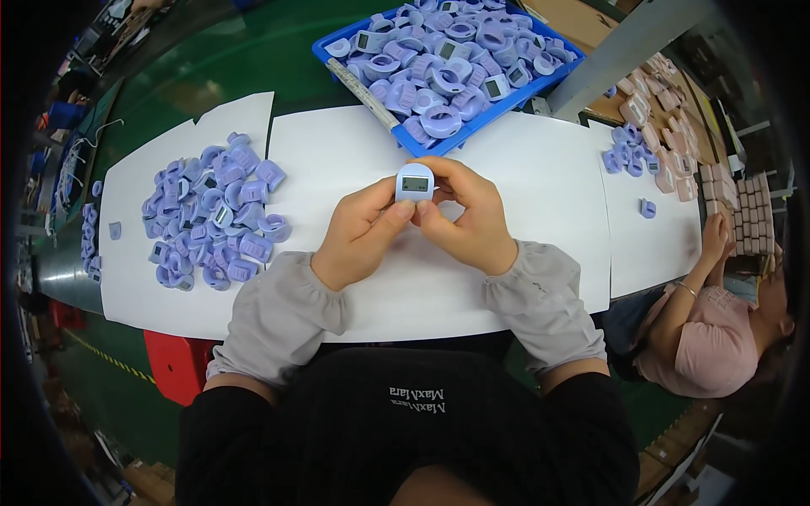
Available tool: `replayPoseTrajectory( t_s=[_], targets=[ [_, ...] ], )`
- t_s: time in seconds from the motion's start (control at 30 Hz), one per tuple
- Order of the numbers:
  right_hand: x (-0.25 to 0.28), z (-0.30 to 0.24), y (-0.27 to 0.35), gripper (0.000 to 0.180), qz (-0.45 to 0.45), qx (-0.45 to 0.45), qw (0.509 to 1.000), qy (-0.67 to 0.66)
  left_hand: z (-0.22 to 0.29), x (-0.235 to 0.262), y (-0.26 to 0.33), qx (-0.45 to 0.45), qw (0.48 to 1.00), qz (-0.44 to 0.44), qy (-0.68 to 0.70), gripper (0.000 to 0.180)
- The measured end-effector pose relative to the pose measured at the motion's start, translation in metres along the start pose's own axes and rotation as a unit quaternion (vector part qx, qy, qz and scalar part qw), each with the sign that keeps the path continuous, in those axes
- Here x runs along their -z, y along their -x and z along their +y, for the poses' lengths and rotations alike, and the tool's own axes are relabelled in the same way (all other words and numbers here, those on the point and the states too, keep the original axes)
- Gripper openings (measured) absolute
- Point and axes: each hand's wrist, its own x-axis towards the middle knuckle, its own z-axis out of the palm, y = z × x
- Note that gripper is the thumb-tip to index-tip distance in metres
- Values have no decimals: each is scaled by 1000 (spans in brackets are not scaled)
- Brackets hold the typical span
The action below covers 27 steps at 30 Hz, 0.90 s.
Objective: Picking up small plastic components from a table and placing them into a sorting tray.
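Head view, and nearest the camera two grey sleeves (283, 299) are reaching in from the lower edge, angling inward toward the middle of the white table (540, 211). Between them, the left hand (359, 228) and the right hand (474, 223) are sharing one lilac device (414, 183), holding it up just short of the blue tray. Its screen is facing the wearer, probably because this grip is leaving the display uncovered and readable, and two hands are likely steadying something so small.

Fingers on both sides are clamping the device: the thumbs are meeting at its lower edge, tips nearly touching, while the right index finger is running along its far side. What the other fingers are doing behind it, I can't tell. Both wrists are bending inward, backs of the hands turning outward.

Off to the left, a loose pile (215, 215) of similar devices is sitting within easy reach. Beyond the hands, the tray (474, 125) is brimming with more, its walls presumably stopping them spilling. Far right, a smaller cluster (629, 152) is lying near pink blocks (665, 173), where a co-worker (704, 346) is sitting.
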Motion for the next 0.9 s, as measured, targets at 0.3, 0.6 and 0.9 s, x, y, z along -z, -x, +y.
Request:
replayPoseTrajectory(
  t_s=[0.3, 0.6, 0.9],
  targets=[
    [-2, 0, -1, 38, -1, 4, 1000, -6, -3, 1, 0, -15, 1000, 3, 0, 29],
    [-1, 0, 0, 38, -4, 2, 1000, -4, -2, -1, -1, -26, 1000, 0, 8, 32],
    [-1, 0, 0, 39, -9, 5, 1000, -2, 0, 1, 0, -33, 999, -8, -11, 32]
  ],
)
